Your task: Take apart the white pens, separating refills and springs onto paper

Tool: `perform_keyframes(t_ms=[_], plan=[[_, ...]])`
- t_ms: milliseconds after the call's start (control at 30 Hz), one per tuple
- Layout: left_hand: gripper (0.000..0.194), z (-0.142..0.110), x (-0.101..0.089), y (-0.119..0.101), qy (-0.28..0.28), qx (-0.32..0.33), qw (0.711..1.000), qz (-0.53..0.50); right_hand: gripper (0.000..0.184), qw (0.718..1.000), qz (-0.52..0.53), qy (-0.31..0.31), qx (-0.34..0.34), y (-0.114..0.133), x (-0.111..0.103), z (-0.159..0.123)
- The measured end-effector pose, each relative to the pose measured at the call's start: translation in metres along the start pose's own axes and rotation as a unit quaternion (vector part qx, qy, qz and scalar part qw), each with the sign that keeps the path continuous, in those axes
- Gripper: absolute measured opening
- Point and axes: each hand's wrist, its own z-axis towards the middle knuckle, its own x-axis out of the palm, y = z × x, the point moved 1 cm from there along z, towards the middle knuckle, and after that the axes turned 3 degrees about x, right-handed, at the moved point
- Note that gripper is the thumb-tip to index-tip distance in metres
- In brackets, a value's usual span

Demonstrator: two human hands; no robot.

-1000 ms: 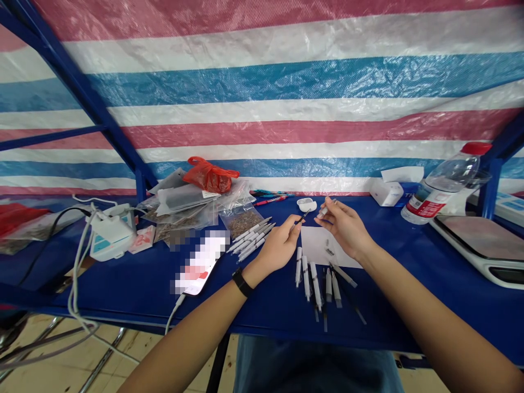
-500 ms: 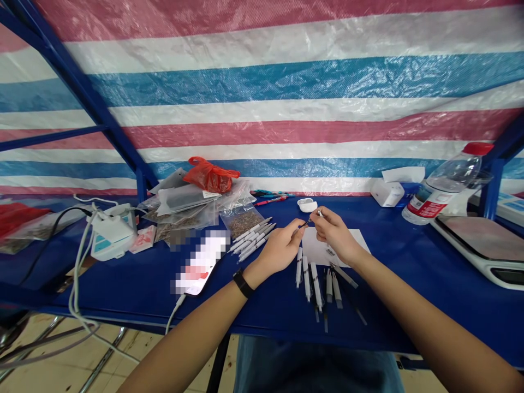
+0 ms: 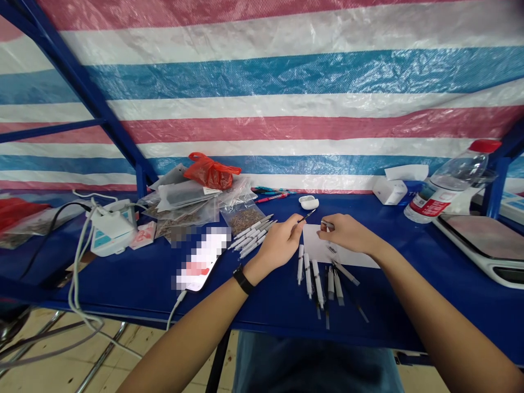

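Observation:
My left hand pinches a thin dark rod that points up and to the right. My right hand comes in from the other side over a sheet of white paper and holds a small pale pen part between its fingertips. The two hands are close but apart. Below them on the blue table lie several white pens and pen parts, side by side. More white pens form a bunch just left of my left hand.
A white earbud case sits beyond the hands. To the left are a bag of seeds, a red plastic bag, a pixelated phone and a corded white charger. A tissue box, a water bottle and a scale stand at right.
My hands have moved lower and slightly apart, with the right hand now turned down over the paper. The left hand keeps hold of the thin rod.

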Motion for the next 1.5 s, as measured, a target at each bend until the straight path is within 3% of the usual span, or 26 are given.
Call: perform_keyframes(t_ms=[200,367,567,733,800,1000,1167,1300,1500], plan=[[0.023,0.001,0.000,0.002,0.002,0.008,1.000,0.015,0.025,0.996,-0.035,0.073,0.036,0.001,0.002,-0.001],[0.024,0.001,0.001,0.002,-0.004,0.015,1.000,0.027,0.039,0.995,-0.048,0.088,0.030,-0.006,0.003,0.001],[0.026,0.000,0.000,0.002,-0.006,0.022,0.999,0.030,0.042,0.999,0.001,0.044,0.008,-0.014,0.004,0.004],[0.024,0.001,0.002,0.003,-0.013,0.020,0.999,0.032,0.046,0.989,0.099,-0.111,-0.010,-0.012,0.000,0.004],[0.023,0.001,0.002,0.003,-0.011,0.023,0.999,0.028,0.045,0.977,0.160,-0.141,-0.028,-0.008,0.001,0.003],[0.020,0.001,0.003,0.002,0.013,0.025,0.999,0.030,0.047,0.945,0.289,-0.114,-0.099,0.008,0.020,0.002],[0.019,0.001,0.004,0.001,0.017,0.019,0.999,0.038,0.042,0.937,0.304,-0.142,-0.099,0.007,0.029,0.006],[0.020,-0.002,0.006,-0.002,0.030,0.026,0.999,0.018,0.031,0.935,0.317,-0.129,-0.092,0.006,0.027,0.006],[0.018,-0.005,0.009,-0.001,0.042,0.044,0.998,0.012,0.033,0.931,0.341,-0.107,-0.075,0.007,0.026,0.006]])
